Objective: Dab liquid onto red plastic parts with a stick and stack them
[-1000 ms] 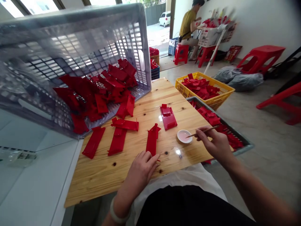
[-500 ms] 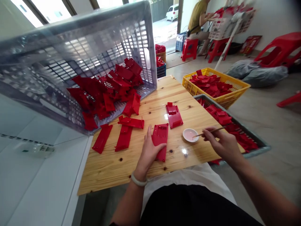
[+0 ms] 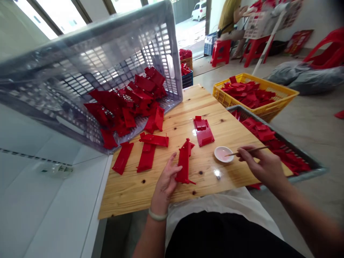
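Left hand [image 3: 164, 181], lower centre, fingers [image 3: 174, 169] spread; right hand [image 3: 264, 165], right of centre, fingertips [image 3: 243, 153] pinched, forearm [image 3: 305, 211] toward lower right.

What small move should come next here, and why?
Probably lift the thin stick from the white dish toward the red part at the left hand. The right hand holds the stick with its tip inside the dish's rim, and the left hand touches that part.

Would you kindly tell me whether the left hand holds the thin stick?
No, the right hand holds the thin stick, tip at the white dish.
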### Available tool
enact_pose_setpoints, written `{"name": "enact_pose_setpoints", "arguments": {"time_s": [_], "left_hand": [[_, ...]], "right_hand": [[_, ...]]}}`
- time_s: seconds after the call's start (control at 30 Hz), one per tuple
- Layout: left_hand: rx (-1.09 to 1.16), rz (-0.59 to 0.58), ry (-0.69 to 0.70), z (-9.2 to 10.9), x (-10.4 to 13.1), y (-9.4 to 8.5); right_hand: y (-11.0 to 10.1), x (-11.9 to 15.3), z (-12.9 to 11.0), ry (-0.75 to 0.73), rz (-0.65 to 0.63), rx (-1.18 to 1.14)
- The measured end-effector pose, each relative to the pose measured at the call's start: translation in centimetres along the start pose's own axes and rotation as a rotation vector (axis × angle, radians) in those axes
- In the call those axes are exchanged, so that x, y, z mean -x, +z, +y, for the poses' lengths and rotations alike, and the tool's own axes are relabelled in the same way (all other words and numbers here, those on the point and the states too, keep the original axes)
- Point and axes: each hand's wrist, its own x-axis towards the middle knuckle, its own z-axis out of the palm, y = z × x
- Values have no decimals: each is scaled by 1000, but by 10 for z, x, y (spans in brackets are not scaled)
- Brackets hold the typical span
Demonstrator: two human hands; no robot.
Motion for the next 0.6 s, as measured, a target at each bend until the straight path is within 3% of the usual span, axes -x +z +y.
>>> {"name": "enact_pose_setpoints", "arguments": {"time_s": [0.13,0.2,0.33,0.47,0.6], "left_hand": [[6,23,24,-11,-9,-6],[-97,76,78,-14,-14,-12],[-773,281,336,-9,-16,-16],[-1462,362,460,2,-13,10],[-1820,379,327,7,-18,48]], "right_hand": [[-4,-1,0,10,52,-7],[-5,-1,1,10,45,-8],[-2,2,4,1,39,-15],[3,7,-1,-4,59,-12],[6,6,-11,-11,46,7]]}}
